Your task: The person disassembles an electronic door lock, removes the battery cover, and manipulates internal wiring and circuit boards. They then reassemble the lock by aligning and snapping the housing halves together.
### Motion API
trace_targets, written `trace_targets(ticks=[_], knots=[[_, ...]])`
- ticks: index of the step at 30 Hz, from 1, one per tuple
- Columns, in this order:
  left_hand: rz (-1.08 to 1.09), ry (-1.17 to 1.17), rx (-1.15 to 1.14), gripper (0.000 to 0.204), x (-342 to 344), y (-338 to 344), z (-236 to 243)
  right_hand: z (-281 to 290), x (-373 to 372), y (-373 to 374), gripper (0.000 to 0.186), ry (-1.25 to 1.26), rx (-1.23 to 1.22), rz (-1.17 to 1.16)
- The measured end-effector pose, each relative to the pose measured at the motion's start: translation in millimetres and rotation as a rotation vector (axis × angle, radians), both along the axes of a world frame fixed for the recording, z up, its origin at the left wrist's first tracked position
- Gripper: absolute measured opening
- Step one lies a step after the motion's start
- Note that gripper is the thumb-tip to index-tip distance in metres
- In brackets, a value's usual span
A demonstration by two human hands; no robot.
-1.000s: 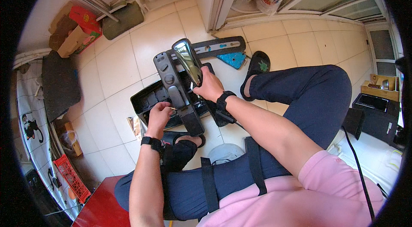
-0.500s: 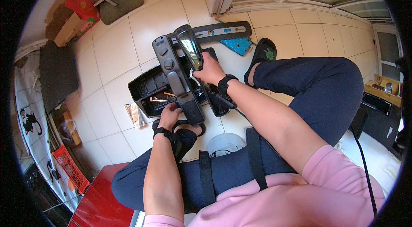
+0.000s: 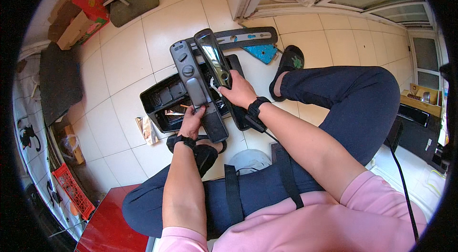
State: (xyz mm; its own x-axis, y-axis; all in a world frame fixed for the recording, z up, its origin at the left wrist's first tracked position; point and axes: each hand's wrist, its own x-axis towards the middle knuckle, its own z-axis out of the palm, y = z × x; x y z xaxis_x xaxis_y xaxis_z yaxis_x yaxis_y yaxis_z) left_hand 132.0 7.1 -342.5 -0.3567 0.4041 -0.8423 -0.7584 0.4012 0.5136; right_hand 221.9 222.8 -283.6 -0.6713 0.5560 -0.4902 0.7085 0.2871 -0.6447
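Cream floor tiles [image 3: 119, 56] fill the background, with clutter round the rim. Far left: a dark mat [image 3: 57, 80], a red crate [image 3: 71, 190], and cardboard boxes [image 3: 76, 18] up top.

Left hand [image 3: 193, 121] is closed round the lower part of a long grey lock panel [image 3: 195, 87], thumb on its face, fingers wrapped behind. The panel stands tilted over a black moulded tray [image 3: 162, 102] on the floor. Right hand [image 3: 236, 92] grips the lower end of a second panel with a glossy black face [image 3: 212, 56], held just beside the grey one, nearly touching along their length. A thin white bit shows at the right thumb, maybe a cable or tag.

Judgement on doing this step well: keep the left grip low and firm so the grey panel stays steady, bring the glossy panel in parallel rather than at an angle, and keep that white bit free of the gap so it isn't pinched.

Behind them lie a dark flat plate [image 3: 248, 37] with slots and a blue piece [image 3: 262, 52]. Right: dark slipper [image 3: 288, 61], navy trouser leg [image 3: 353, 99].

Hard to tell: the panels' backs and any connectors are hidden, left fingertips are out of sight, tray contents are too small to make out, and the white round thing [image 3: 248, 159] by the knee is half covered. Fisheye bends the rim.
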Motion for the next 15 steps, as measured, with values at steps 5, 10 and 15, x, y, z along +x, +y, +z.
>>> trace_targets(ticks=[5, 10, 15], knots=[[0.088, -0.030, 0.117, 0.041, 4.9, 1.1, 0.6, 0.9, 3.0, 3.9, 0.071, 0.060, -0.084, -0.014], [0.110, 0.019, 0.193, 0.034, 2.4, 4.3, 21.6, 4.0, 4.0, 7.2, 0.075, 0.051, -0.076, -0.019], [0.153, -0.027, 0.209, 0.031, -5.4, 10.6, 44.6, 11.7, 6.0, 5.1, 0.065, 0.126, 0.290, 0.017]])
